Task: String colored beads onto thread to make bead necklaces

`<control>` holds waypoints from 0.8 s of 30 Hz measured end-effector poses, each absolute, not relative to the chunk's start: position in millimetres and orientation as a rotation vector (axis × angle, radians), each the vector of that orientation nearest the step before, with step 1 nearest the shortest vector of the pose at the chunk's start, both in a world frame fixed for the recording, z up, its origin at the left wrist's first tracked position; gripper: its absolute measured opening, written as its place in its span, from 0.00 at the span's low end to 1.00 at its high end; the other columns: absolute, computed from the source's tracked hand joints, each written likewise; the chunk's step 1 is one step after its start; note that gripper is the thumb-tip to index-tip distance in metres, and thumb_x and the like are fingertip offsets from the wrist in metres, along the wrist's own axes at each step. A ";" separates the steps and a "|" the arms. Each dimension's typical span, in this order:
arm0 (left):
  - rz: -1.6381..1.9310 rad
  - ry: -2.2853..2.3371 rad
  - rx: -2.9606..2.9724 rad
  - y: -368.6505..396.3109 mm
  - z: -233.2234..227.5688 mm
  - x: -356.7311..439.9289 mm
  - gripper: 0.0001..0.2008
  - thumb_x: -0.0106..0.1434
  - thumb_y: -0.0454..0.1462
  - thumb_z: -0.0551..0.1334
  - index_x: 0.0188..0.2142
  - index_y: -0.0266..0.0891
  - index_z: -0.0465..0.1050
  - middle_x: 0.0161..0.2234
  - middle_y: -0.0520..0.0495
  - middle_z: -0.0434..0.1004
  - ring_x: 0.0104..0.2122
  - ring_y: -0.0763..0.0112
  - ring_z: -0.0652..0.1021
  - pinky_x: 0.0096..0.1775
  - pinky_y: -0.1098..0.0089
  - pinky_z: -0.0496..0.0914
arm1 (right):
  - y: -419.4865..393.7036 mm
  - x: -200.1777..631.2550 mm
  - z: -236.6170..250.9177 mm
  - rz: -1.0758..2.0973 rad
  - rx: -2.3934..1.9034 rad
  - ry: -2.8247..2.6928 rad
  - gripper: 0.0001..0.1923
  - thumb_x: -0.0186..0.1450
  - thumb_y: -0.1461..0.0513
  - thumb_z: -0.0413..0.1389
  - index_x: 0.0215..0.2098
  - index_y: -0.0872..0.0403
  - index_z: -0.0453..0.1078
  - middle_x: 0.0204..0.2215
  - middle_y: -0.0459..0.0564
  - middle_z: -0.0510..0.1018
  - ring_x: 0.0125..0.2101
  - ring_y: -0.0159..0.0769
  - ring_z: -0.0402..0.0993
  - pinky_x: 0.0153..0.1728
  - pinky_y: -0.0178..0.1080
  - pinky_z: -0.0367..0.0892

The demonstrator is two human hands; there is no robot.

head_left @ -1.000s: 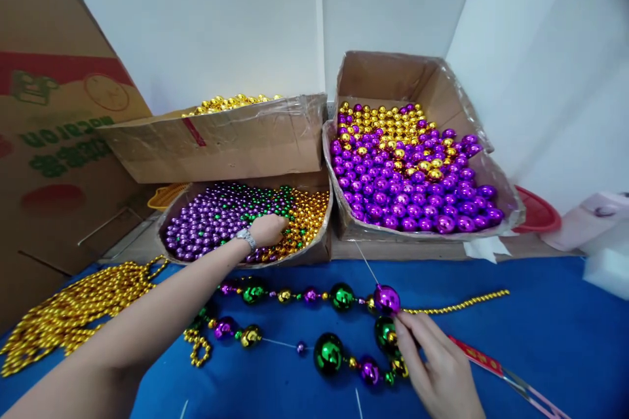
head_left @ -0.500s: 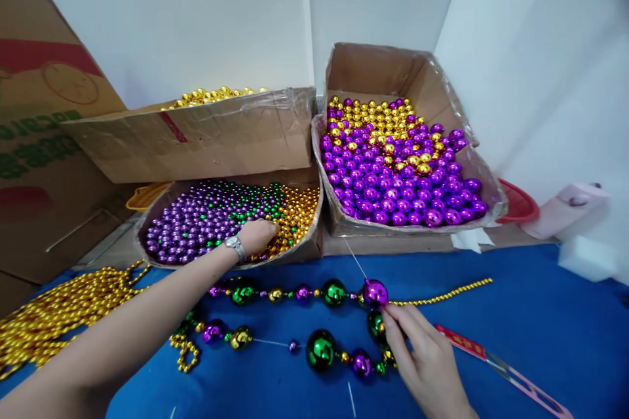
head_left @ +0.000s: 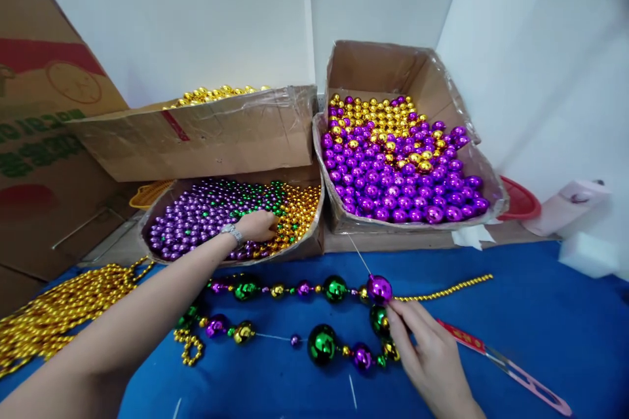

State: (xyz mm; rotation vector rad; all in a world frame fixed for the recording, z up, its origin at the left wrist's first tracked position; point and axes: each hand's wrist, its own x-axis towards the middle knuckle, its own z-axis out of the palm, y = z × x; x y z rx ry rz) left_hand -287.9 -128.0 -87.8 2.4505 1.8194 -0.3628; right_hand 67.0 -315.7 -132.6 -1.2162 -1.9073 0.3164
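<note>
Left hand (head_left: 256,225): reached forward into the low box (head_left: 314,243), resting on the small beads (head_left: 196,219) where green and gold meet. Fingers curled down into the heap; whether they grip a bead cannot be told. A watch (head_left: 230,232) sits on the wrist, just behind the knuckles.

Right hand (head_left: 432,360): on the blue cloth (head_left: 540,314), fingertips (head_left: 393,306) drawn narrow and pinched at the lower right edge of the purple ball (head_left: 379,289), holding it. A needle (head_left: 358,255) rises from the ball's top, slanting up and to the left, away from the fingertips.

Bead strand (head_left: 295,314): lies on the cloth to the left of the right fingertips, a loop of large green, purple and gold balls with small spacers; the purple ball is its end at the fingers. Large green ball (head_left: 322,344) lies near the heel side of the right hand, to its left.

Gold chain (head_left: 445,289): runs from just beside the right fingertips out to the right.

Gold pile (head_left: 54,314): heaped strands, well apart from both hands, beneath the left forearm's outer side.

Big box (head_left: 422,78): beyond the right fingertips, filled with larger purple and gold balls (head_left: 393,170).

Raised box (head_left: 206,137): beyond the left fingers, gold beads showing at its rim.

Clipper (head_left: 506,366): red and pink handle, on the cloth just right of the right hand, not touched.

Red dish (head_left: 521,200): far right, behind the big box.
</note>
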 end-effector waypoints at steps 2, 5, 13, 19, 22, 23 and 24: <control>-0.302 1.841 2.470 -126.1 -85.9 -284.1 0.08 0.56 0.39 0.57 0.31 0.40 0.75 0.29 0.47 0.78 0.31 0.67 0.77 0.33 0.71 0.67 | -315.2 68.0 -129.3 0.306 -1.231 -1.893 0.11 0.68 0.63 0.46 0.40 0.54 0.69 0.30 0.51 0.75 0.30 0.34 0.73 0.32 0.35 0.68; -0.197 1.858 2.500 -123.1 -83.2 -275.4 0.12 0.60 0.38 0.53 0.36 0.40 0.74 0.33 0.46 0.79 0.34 0.65 0.77 0.35 0.71 0.66 | -314.3 70.3 -125.5 0.314 -1.252 -1.877 0.11 0.68 0.63 0.46 0.41 0.54 0.69 0.30 0.51 0.75 0.30 0.34 0.73 0.31 0.34 0.68; -0.216 1.702 2.486 -108.5 -91.8 -252.3 0.12 0.64 0.42 0.57 0.40 0.35 0.72 0.40 0.45 0.75 0.39 0.67 0.75 0.44 0.60 0.69 | -314.4 75.7 -132.9 0.298 -1.202 -1.899 0.09 0.67 0.64 0.48 0.43 0.53 0.68 0.32 0.51 0.75 0.30 0.34 0.74 0.31 0.33 0.68; -0.223 1.791 2.391 -102.5 -116.0 -242.1 0.12 0.64 0.41 0.58 0.43 0.35 0.70 0.42 0.44 0.73 0.41 0.65 0.74 0.43 0.58 0.70 | -315.2 70.4 -133.3 0.348 -1.238 -1.881 0.08 0.68 0.64 0.47 0.42 0.53 0.68 0.31 0.50 0.74 0.30 0.34 0.73 0.30 0.33 0.67; -0.102 1.817 2.340 -102.4 -112.2 -240.1 0.11 0.61 0.40 0.60 0.40 0.35 0.72 0.40 0.44 0.75 0.40 0.64 0.75 0.43 0.58 0.69 | -315.4 68.5 -129.3 0.398 -1.255 -1.858 0.10 0.68 0.64 0.46 0.42 0.53 0.69 0.31 0.50 0.74 0.30 0.34 0.72 0.31 0.34 0.66; -0.034 1.822 2.322 -103.6 -107.4 -240.0 0.11 0.60 0.40 0.61 0.39 0.36 0.72 0.39 0.44 0.75 0.41 0.62 0.75 0.43 0.59 0.69 | -315.4 69.0 -128.1 0.406 -1.255 -1.855 0.10 0.68 0.64 0.46 0.42 0.53 0.69 0.31 0.50 0.74 0.30 0.33 0.72 0.31 0.34 0.66; 0.046 1.825 2.301 -105.9 -100.9 -239.9 0.11 0.58 0.40 0.61 0.39 0.37 0.73 0.38 0.44 0.76 0.41 0.60 0.75 0.43 0.61 0.69 | -315.3 69.8 -127.1 0.410 -1.257 -1.854 0.10 0.68 0.64 0.46 0.42 0.53 0.69 0.31 0.50 0.74 0.30 0.33 0.72 0.31 0.34 0.66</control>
